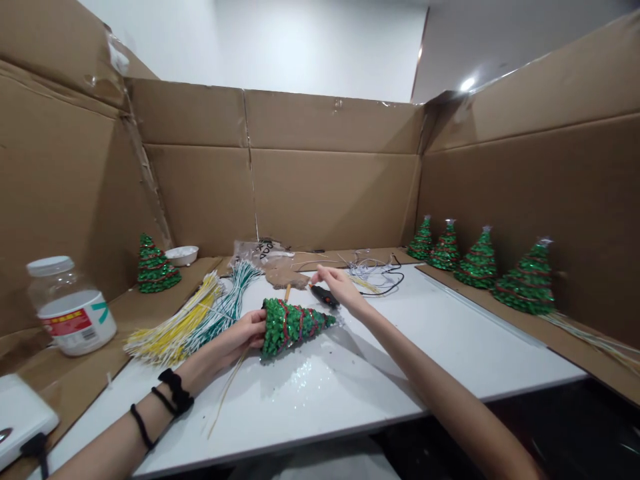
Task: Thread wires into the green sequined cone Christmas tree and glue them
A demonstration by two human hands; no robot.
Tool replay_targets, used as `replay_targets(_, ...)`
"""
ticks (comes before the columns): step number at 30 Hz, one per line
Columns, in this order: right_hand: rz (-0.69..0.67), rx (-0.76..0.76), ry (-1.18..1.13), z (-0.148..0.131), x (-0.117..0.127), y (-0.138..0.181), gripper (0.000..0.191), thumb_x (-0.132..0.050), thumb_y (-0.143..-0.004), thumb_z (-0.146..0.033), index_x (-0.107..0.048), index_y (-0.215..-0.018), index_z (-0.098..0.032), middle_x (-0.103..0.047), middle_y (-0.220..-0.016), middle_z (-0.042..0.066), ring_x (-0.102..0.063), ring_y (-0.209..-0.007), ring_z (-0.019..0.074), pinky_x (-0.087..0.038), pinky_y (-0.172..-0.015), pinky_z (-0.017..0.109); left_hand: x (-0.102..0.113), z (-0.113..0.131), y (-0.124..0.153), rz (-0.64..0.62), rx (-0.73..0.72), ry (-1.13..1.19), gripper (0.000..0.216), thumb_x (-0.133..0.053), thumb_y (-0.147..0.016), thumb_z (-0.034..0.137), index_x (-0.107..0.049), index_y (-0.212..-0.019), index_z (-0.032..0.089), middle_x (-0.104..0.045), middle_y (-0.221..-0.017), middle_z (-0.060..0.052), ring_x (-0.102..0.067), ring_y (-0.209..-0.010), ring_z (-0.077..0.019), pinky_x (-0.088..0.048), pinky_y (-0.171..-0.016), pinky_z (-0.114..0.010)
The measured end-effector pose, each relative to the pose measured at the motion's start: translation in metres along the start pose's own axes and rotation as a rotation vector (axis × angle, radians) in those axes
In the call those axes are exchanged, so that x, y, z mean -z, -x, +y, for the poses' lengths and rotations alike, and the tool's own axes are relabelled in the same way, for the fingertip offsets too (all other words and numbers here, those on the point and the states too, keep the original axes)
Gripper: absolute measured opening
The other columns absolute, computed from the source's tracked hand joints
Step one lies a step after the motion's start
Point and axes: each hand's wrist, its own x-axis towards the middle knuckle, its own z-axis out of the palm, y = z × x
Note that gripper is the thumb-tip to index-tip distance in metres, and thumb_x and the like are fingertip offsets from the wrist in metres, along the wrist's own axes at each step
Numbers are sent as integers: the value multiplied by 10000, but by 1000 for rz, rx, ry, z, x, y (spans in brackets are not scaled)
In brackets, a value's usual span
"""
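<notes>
My left hand (243,335) grips the wide base of a green glittery cone tree (293,325) wound with red thread, held tipped on its side with the tip pointing right, just above the white table (440,347). My right hand (339,285) reaches forward past the tree's tip and closes on a black glue gun (324,296) with an orange nozzle end, lying on the table. Black hair ties circle my left wrist.
Bundles of yellow and green-white wires (193,319) lie left of the tree. A finished tree (154,266), a white bowl (182,255) and a plastic jar (70,305) stand at the left. Several finished trees (479,260) line the right ledge. Cardboard walls surround the table.
</notes>
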Motion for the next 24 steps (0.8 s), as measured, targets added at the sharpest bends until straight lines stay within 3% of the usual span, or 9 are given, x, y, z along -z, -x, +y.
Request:
replay_targets(3, -5, 7, 265, 9, 11, -6, 284, -409, -868, -308, -571, -696, -150, -629, -733, 56, -551, -703, 174, -388, -655, 265, -2, 3, 2, -11, 11, 2, 223, -736, -542, 144, -609, -723, 109, -449, -548, 58, -240, -418, -1, -118, -381, -173)
replay_targets(6, -26, 94, 443, 22, 8, -7, 126, -476, -826, -223, -577, -838, -148, -635, -822, 68, -548, -741, 175, -372, -648, 252, -4, 7, 5, -6, 22, -1, 215, -720, -556, 139, -609, -737, 107, -443, -561, 55, -274, -429, -6, -158, -391, -165)
replay_targets(9, -130, 188, 532, 37, 0, -7, 216, -432, -831, -135, -601, -966, -149, -652, -887, 87, -562, -815, 187, -379, -698, 261, -4, 10, 8, -6, 24, -15, 200, -710, -612, 194, -603, -760, 112, -454, -569, 48, -307, -419, -11, -185, -393, -170)
replay_targets(13, -328, 231, 560, 50, -7, -7, 259, -457, -818, -126, -653, -984, -164, -676, -869, 80, -588, -785, 185, -390, -689, 255, -1, 13, 11, -50, 62, -62, 207, -682, -649, 208, -601, -815, 116, -497, -594, 34, -331, -402, -14, -193, -391, -180)
replay_targets(16, -359, 202, 491, 49, -15, -15, 277, -480, -816, -164, -652, -1033, -180, -684, -907, 67, -599, -785, 177, -402, -681, 246, 1, 15, 12, -80, 75, -100, 209, -675, -658, 220, -599, -824, 117, -513, -587, 30, -356, -392, -22, -203, -395, -188)
replay_targets(18, -338, 95, 474, 44, -28, -27, 254, -469, -827, -218, -672, -973, -174, -688, -862, 63, -607, -758, 180, -410, -669, 250, 1, 15, 12, -97, 75, -110, 207, -674, -663, 226, -599, -823, 118, -515, -582, 30, -371, -394, -26, -218, -401, -190)
replay_targets(20, -298, -14, 501, 38, -45, -43, 275, -455, -831, -284, -690, -789, -148, -672, -715, 76, -609, -698, 203, -414, -641, 274, 1, 16, 13, -108, 76, -109, 210, -674, -661, 225, -602, -825, 116, -512, -577, 31, -380, -399, -29, -234, -408, -193)
replay_targets(24, -269, -171, 517, 29, -79, -71, 236, -622, -685, -285, -594, -487, -160, -563, -459, 62, -593, -594, 235, -406, -570, 292, 0, 17, 14, -101, 71, -107, 232, -677, -651, 223, -613, -847, 117, -513, -579, 33, -379, -408, -35, -249, -411, -198)
